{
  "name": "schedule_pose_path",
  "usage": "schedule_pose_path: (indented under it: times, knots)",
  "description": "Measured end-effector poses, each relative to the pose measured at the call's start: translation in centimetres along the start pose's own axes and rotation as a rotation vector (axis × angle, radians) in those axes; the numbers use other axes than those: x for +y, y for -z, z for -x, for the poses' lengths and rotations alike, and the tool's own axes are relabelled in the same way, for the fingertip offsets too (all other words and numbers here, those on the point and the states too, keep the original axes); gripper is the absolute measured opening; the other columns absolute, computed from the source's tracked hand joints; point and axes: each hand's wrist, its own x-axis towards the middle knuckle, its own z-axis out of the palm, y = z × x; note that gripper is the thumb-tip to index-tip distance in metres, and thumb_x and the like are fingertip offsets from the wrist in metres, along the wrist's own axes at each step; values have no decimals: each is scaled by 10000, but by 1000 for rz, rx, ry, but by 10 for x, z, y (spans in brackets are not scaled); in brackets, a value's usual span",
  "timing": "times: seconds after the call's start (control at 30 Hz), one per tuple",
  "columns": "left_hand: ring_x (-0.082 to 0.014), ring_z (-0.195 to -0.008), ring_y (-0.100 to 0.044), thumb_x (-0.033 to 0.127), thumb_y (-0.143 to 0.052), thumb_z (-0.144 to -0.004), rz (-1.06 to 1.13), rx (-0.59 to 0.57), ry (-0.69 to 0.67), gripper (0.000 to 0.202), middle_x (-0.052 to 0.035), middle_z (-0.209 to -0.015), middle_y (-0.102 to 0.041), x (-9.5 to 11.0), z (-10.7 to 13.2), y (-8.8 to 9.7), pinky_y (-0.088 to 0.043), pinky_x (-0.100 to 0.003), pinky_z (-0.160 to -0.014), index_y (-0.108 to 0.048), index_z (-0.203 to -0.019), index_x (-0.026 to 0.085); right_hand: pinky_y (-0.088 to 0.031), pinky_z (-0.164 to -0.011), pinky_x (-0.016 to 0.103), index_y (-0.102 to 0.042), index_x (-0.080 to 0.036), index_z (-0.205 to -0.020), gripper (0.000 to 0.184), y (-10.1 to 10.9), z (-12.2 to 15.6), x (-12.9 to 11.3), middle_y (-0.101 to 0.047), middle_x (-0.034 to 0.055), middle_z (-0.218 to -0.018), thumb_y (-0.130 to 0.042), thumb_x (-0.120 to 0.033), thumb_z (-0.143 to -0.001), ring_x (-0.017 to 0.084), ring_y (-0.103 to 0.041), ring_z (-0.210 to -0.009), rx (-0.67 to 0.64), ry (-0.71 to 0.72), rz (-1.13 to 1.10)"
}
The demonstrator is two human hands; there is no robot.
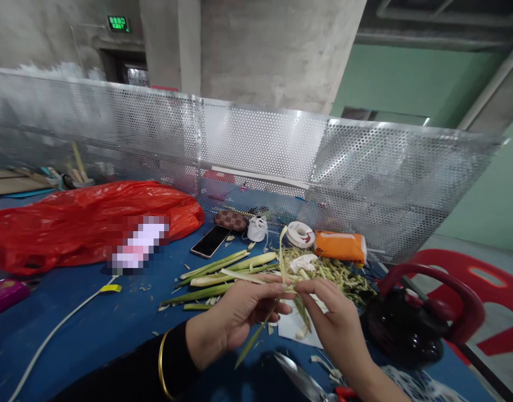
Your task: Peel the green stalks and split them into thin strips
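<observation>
My left hand and my right hand meet above the blue table, both pinched on one thin green plant stalk that runs from lower left up between the fingertips. A narrow strip of leaf rises from the pinch. My left wrist wears a gold bangle over a black sleeve. Just beyond the hands lie several peeled green stalks and a heap of shredded leaf trimmings. Scissors with a red handle rest below my right hand.
A red plastic bag fills the left of the table. A phone, a checkered pouch, a tape roll and an orange tissue pack lie by the perforated metal screen. A dark kettle stands right; a white cable runs left.
</observation>
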Motion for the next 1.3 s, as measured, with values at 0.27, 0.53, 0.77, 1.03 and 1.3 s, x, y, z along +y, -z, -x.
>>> schedule_pose_path:
  times: [0.27,0.53,0.77,1.03,1.3]
  knots:
    - [-81,-478,-582,203,-799,-650,109,-34,73,255,6,-624,-634,-8,-2,-3,-389,-180,-449,-661,-847,118,-452,-660,262,-603,-239,-794,115,-6,-1,6,-654,-21,-745,-568,-226,-903,164,-608,-698,-4,-88,-111]
    - [-73,-531,-616,235,-762,-713,19,-129,0,240,-59,-830,-696,-9,-2,-3,-363,-147,-413,-690,-899,100,-457,-677,283,-631,-235,-876,91,-9,-1,6,-669,8,-784,-553,-206,-913,172,-619,-731,15,116,-65]
    - [-28,-402,-493,245,-725,-727,-41,-120,4,160,-48,-699,-679,-9,-2,-3,-323,-144,-384,-695,-759,91,-432,-817,352,-572,-212,-797,159,-14,2,5,-608,-6,-680,-503,-113,-901,158,-571,-657,52,241,105]
    - [-40,-428,-490,250,-701,-715,-175,-70,-2,170,-62,-627,-656,-8,5,-6,-283,-149,-382,-684,-690,83,-452,-779,351,-515,-226,-706,241,-18,3,1,-527,-14,-612,-445,-109,-905,155,-504,-607,29,262,162]
    - [-31,-434,-474,250,-717,-719,-135,-145,51,176,-51,-643,-651,-2,6,-7,-287,-149,-390,-682,-707,77,-446,-814,355,-515,-212,-707,226,-15,3,0,-519,-21,-617,-458,-84,-885,142,-501,-602,24,261,158]
